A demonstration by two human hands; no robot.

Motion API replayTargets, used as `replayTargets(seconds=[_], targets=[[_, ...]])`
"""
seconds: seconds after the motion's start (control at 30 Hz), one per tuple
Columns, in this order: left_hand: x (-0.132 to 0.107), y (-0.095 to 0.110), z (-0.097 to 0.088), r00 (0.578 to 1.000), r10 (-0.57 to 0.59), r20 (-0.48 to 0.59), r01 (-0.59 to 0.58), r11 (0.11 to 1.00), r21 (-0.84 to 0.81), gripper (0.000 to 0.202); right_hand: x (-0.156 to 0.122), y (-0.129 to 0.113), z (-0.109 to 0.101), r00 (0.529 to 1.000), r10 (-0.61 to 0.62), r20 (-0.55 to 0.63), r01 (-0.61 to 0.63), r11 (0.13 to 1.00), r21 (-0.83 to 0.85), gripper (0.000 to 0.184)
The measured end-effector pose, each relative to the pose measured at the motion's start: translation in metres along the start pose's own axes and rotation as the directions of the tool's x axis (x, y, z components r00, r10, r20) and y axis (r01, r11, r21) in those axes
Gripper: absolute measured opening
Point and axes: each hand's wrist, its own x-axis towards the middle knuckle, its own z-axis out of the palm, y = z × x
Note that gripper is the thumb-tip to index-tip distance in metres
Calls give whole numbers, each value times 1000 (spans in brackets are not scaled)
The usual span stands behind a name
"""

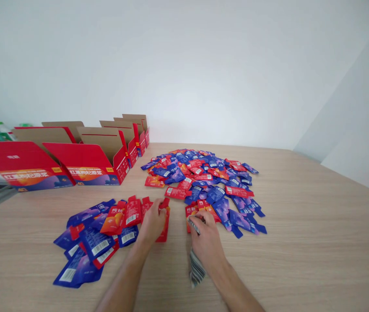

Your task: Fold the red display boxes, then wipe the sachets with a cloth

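My left hand [154, 222] is closed on a red pouch [164, 232] by its upper end, beside a smaller pile of pouches. In my right hand [205, 236] is a grey striped cloth [196, 268], bunched in the fingers with one end hanging toward the table. The cloth hand is against a red pouch [190, 211] at the near edge of the big heap; its contact with that pouch is partly hidden. The smaller pile at left has blue pouches [97, 242] and red pouches [133, 212] overlapping one another.
A large heap of red and blue pouches [217, 193] spreads over the middle of the wooden table [317, 242]. Several open red cartons [89, 162] stand in rows at the left, flaps raised. A white wall [210, 78] rises behind the table.
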Motion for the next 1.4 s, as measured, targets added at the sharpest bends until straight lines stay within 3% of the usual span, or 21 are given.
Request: replayTargets(seconds=[0.1, 0.2, 0.3, 0.4, 0.6, 0.77, 0.87, 1.03, 1.2, 1.3, 1.4], targets=[[6, -5, -12, 999, 41, -18, -35, 961, 276, 43, -2, -1, 3, 1000, 1, 19, -1, 1000, 6, 24], [-2, -2, -9, 987, 159, -24, -124, 849, 514, 51, -5, -1, 5, 1000, -11, 9, 11, 1000, 22, 23], [-13, -4, 0, 954, 219, 205, -299, 752, 587, 47, -5, 1, 5, 1000, -9, 11, 9, 1000, 29, 23], [-18, -16, 1, 933, 143, 329, -328, 713, 620, 49, -4, 4, 3, 1000, 2, 28, -3, 1000, 20, 22], [-15, -42, -25, 965, 146, 217, -253, 731, 634, 52, -4, 11, 4, 998, 18, 55, -19, 1000, 19, 19], [-13, -41, -32, 983, 140, 122, -185, 769, 611, 42, -5, 10, 6, 998, 29, 63, -30, 999, 28, 20], [-14, -25, -16, 983, 151, 103, -183, 806, 562, 32, -5, 9, 6, 998, 30, 58, -30, 1000, -2, 20], [-13, 13, 36, 978, 127, 163, -182, 904, 386, 26, -5, 20, 6, 999, 1, -48, -4, 998, -62, 22], [-12, 36, 82, 989, 8, 150, -49, 961, 273, 25, -6, 38, 8, 997, -8, -71, -2, 991, -130, 25], [-11, 41, 92, 990, -63, 129, 33, 975, 220, 24, -6, 42, 8, 998, -11, -55, 2, 987, -164, 25], [-8, 38, 86, 986, -105, 131, 85, 986, 144, 25, -6, 43, 7, 1000, -5, -22, 2, 987, -159, 23]])
